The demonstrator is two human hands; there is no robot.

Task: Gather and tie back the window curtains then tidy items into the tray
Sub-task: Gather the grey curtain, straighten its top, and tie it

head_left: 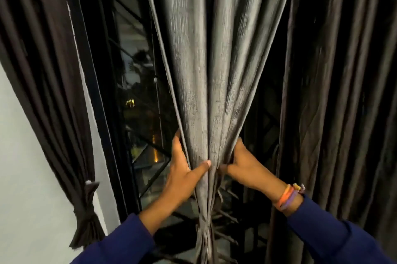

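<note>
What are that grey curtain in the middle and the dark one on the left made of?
The grey curtain, gathered between the left hand and right hand, looks like a woven fabric with a slight sheen: fine streaky texture and light catching its folds. The dark curtain seems a smoother, matte brown-black cloth, soft-pleated and tied back low. The exact fibres cannot be told.

Navy blue long sleeves (120,240); orange and purple bands (287,197) circle the right wrist.

Both hands' fingers (231,157) hidden — behind curtain (202,91) folds.
</note>
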